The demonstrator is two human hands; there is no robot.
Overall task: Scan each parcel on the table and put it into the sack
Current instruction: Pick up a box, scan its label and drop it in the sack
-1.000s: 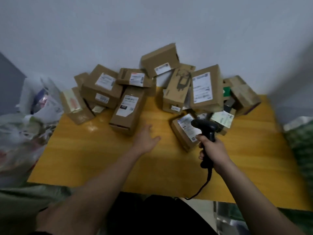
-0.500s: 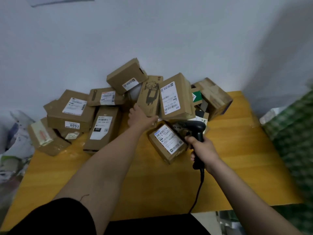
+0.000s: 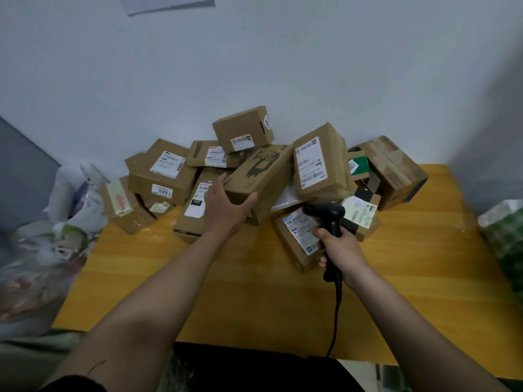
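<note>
Several cardboard parcels lie heaped at the back of the yellow table [image 3: 254,292]. My left hand [image 3: 226,206] grips the near end of a brown parcel with a black print [image 3: 261,172], thumb on its right corner and fingers on its left side. My right hand [image 3: 341,247] holds a black barcode scanner [image 3: 329,217] by the handle, its head over a small parcel with a white label [image 3: 297,236]. A taller labelled parcel [image 3: 317,162] leans just right of the printed one.
A white sack with packets [image 3: 42,236] bulges off the table's left edge. A green checked bag [image 3: 506,239] sits at the right. The scanner cable [image 3: 335,321] trails over the front edge. The wall stands right behind the heap.
My left hand reached from the table's middle up to the printed parcel and closed round its near end, tilting it. The right hand with the scanner stayed put.
</note>
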